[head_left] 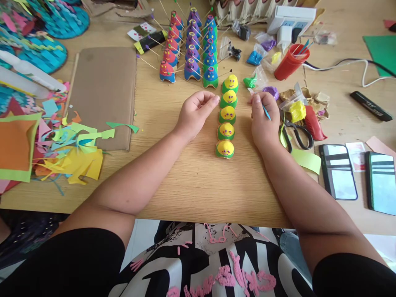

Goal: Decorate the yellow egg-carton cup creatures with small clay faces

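Several yellow-topped green pieces with small smiling faces form a strip [227, 112] that runs up the middle of the table. To its left is my left hand [198, 113], thumb and forefinger pinched together beside the upper pieces; whatever they hold, if anything, is too small to make out. On the strip's right side my right hand [265, 117] is closed on a thin blue tool [266, 112], whose end sticks out below the fingers. Beyond the hands stand red [169, 64], purple [192, 66] and blue-green [210, 68] rows with faces and pins stuck in them.
Brown cardboard [103, 97] and paper scraps [78, 140] lie at left. To the right are scissors [298, 134], a red cup [291, 62], bagged clay [255, 57], two phones [338, 171], a black marker [371, 106] and white cable [365, 62].
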### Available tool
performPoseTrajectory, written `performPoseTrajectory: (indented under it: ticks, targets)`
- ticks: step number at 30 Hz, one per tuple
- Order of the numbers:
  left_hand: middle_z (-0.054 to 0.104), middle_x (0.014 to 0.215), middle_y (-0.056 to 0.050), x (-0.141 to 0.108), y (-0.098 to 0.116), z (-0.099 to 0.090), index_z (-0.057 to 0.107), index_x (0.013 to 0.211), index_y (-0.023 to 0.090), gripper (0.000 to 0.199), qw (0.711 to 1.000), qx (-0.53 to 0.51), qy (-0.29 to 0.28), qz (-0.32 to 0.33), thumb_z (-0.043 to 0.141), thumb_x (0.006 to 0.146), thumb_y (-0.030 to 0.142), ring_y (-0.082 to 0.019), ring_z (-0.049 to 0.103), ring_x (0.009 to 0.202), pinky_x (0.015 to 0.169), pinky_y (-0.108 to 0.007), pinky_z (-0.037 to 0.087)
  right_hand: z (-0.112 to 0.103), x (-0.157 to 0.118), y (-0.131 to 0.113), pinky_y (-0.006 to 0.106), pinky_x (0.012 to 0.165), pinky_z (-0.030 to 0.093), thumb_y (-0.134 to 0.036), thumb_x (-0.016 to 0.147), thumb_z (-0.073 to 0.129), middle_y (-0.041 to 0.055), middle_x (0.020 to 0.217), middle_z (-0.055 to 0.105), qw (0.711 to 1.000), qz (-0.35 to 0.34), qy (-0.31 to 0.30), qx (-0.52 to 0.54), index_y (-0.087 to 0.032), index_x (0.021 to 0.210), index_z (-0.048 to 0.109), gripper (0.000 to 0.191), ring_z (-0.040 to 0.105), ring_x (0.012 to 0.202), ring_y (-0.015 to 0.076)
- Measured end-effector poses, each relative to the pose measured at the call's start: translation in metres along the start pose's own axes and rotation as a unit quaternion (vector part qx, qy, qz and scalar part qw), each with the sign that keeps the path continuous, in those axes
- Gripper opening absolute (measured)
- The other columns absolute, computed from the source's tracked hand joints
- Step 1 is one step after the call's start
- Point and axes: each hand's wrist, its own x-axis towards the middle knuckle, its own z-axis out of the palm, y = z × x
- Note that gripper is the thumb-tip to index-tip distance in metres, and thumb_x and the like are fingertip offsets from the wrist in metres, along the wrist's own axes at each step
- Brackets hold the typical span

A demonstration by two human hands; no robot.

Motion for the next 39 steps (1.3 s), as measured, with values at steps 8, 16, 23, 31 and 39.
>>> performPoseTrajectory:
  ticks: [8,16,23,31,39]
  targets:
    - [0.073,0.096,-0.002,0.001,-0.003,0.001,0.067,0.093,0.024,0.023,1.000,0.001,0.006,-0.001,0.071,0.100,0.045,-0.016,0.071,0.104,0.094,-0.031,0.057,0.004,-0.003,-0.016,0.047,0.110,0.057,-0.070,0.106,0.042,0.0042,0.114,0.071,0.999,-0.015,0.001,-0.040,-0.031,0.100,0.062,0.044,0.070,0.117,0.0231]
    - [0.076,0.119,-0.006,0.000,-0.003,0.002,0.062,0.097,0.024,0.032,0.999,0.015,-0.029,0.022,0.065,0.101,0.056,-0.020,0.069,0.127,0.108,-0.039,0.055,0.008,0.000,-0.012,0.053,0.122,0.050,-0.069,0.105,0.047,0.0042,0.102,0.065,0.995,-0.052,-0.089,0.015,-0.031,0.094,0.054,0.040,0.063,0.144,0.0255]
    - [0.078,0.112,-0.005,-0.003,0.004,0.004,0.063,0.093,0.022,0.030,0.998,0.020,-0.058,0.009,0.071,0.099,0.050,-0.016,0.072,0.114,0.106,-0.033,0.055,0.006,0.000,-0.008,0.055,0.119,0.052,-0.073,0.101,0.050,0.0043,0.108,0.071,0.997,-0.028,-0.071,0.003,-0.031,0.095,0.058,0.044,0.069,0.127,0.0253]
    - [0.076,0.095,-0.001,-0.002,-0.001,0.003,0.069,0.092,0.023,0.024,0.999,0.011,-0.034,-0.011,0.072,0.099,0.045,-0.015,0.072,0.100,0.095,-0.029,0.056,0.005,-0.002,-0.011,0.054,0.114,0.056,-0.077,0.099,0.052,0.0040,0.105,0.073,0.998,-0.024,-0.051,-0.019,-0.029,0.096,0.065,0.049,0.069,0.115,0.0246]
    - [0.078,0.100,-0.003,-0.002,0.002,0.004,0.070,0.093,0.022,0.023,0.999,-0.010,-0.049,-0.018,0.069,0.101,0.044,-0.015,0.074,0.102,0.099,-0.030,0.057,0.007,-0.005,-0.020,0.054,0.115,0.056,-0.076,0.098,0.054,0.0050,0.114,0.076,0.996,-0.003,-0.089,0.011,-0.029,0.095,0.063,0.048,0.070,0.119,0.0250]
